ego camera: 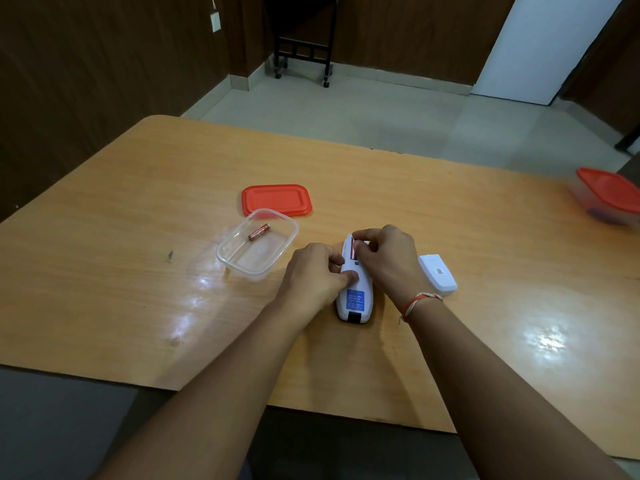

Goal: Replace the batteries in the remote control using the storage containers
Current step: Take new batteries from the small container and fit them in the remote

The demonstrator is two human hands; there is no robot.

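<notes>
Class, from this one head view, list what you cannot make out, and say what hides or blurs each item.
- Battery bay of the remote control: mostly covered by the right hand.
- Blue label text: too small.
- Closed container: cut off by the right edge, contents blurred.
- Left hand fingertips: hidden against the remote.

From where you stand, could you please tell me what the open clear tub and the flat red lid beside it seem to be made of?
The open clear tub looks like thin, glossy transparent plastic: the battery inside and the table show through. The flat red lid looks like opaque moulded plastic with a raised rim.
</notes>
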